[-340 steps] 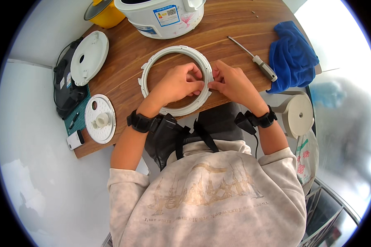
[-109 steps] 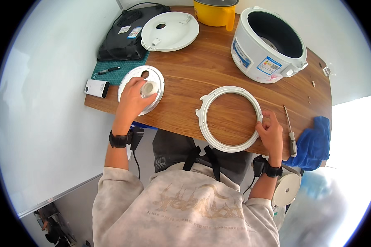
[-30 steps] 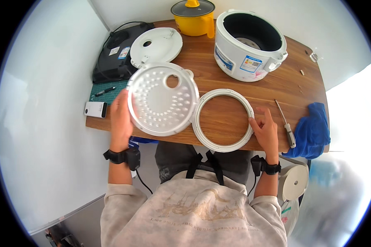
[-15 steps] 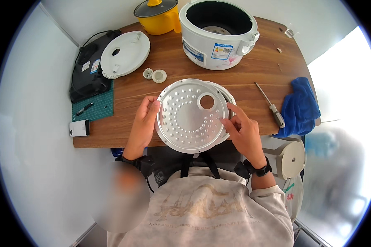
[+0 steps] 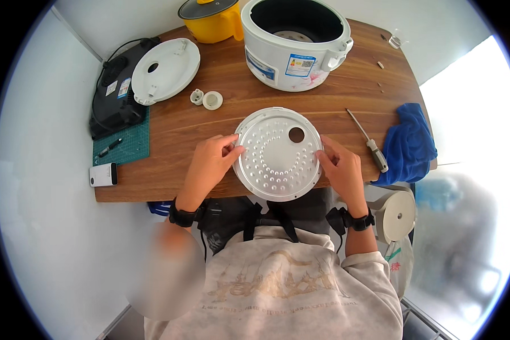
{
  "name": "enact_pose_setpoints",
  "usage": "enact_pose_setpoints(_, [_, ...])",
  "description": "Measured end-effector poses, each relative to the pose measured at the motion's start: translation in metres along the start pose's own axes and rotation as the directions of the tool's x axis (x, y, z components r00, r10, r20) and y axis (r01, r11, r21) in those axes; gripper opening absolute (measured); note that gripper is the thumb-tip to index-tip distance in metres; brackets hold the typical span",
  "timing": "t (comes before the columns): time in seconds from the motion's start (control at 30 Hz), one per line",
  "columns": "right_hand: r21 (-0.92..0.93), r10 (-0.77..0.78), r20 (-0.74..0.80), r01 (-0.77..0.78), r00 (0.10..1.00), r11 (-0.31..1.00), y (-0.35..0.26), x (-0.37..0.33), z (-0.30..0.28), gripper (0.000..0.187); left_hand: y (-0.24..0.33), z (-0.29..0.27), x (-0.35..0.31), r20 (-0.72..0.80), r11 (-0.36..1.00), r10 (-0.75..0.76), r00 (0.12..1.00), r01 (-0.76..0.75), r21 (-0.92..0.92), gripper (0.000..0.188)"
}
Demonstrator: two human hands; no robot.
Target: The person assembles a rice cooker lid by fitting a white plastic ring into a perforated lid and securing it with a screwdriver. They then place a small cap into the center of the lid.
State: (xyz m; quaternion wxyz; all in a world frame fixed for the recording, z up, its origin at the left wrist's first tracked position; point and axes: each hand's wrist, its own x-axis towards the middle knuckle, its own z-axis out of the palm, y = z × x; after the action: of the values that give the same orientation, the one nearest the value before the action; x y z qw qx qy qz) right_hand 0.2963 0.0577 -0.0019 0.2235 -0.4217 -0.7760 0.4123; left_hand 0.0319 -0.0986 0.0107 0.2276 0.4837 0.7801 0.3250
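A round silvery inner lid plate [image 5: 275, 156], dimpled and with one round hole near its upper right, lies over a pale ring-shaped lid part [image 5: 275, 111] at the table's near edge. My left hand [image 5: 212, 161] pinches the left rim, its thumb over the metal and fingers at the edge. On the opposite rim my right hand [image 5: 343, 164] has the same kind of closed hold. The plate now covers nearly all of the part beneath. Beyond it stands the white rice cooker body [image 5: 294, 54], open and dark inside.
Left and back hold a white round cover [image 5: 173, 71], two small white parts [image 5: 205, 100], a black appliance [image 5: 116, 96], a green mat [image 5: 136, 148], a pen [image 5: 110, 147], a power bank [image 5: 103, 175] and a yellow pot [image 5: 212, 25]. A screwdriver [image 5: 371, 144] and blue cloth [image 5: 411, 144] lie right.
The inner lid plate has shifted right and turned slightly, now lining up with the part underneath. Both hands moved right with it, and my left thumb now reaches over its rim.
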Motion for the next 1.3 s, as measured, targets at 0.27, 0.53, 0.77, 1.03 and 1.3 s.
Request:
enact_pose_setpoints(0.27, [-0.066, -0.064, -0.056, 0.06, 0.996, 0.996, 0.007, 0.017, 0.009, 0.034, 0.006, 0.008, 0.011, -0.054, 0.998, 0.019, 0.998, -0.016, 0.059, 0.023])
enact_pose_setpoints(0.53, [-0.058, -0.106, -0.103, 0.1, 0.989, 0.993, 0.015, 0.015, 0.014, 0.034, -0.009, 0.006, 0.004, -0.019, 0.972, -0.126, 0.992, 0.12, -0.203, 0.031])
enact_pose_setpoints(0.77, [-0.034, -0.108, -0.109, 0.105, 0.988, 0.994, 0.016, 0.013, 0.014, 0.035, -0.018, 0.0, -0.006, 0.067, 0.916, -0.195, 0.978, 0.206, -0.344, 0.029])
enact_pose_setpoints(1.03, [-0.078, -0.079, -0.062, 0.074, 0.995, 0.994, 0.013, 0.017, 0.01, 0.037, -0.016, 0.003, -0.016, 0.004, 0.965, -0.104, 0.995, 0.102, -0.243, 0.029])
enact_pose_setpoints(1.3, [-0.149, -0.138, -0.069, 0.126, 0.988, 0.981, 0.016, 0.022, 0.012, 0.037, -0.012, 0.006, -0.026, -0.005, 0.937, -0.111, 0.994, 0.103, -0.333, 0.032])
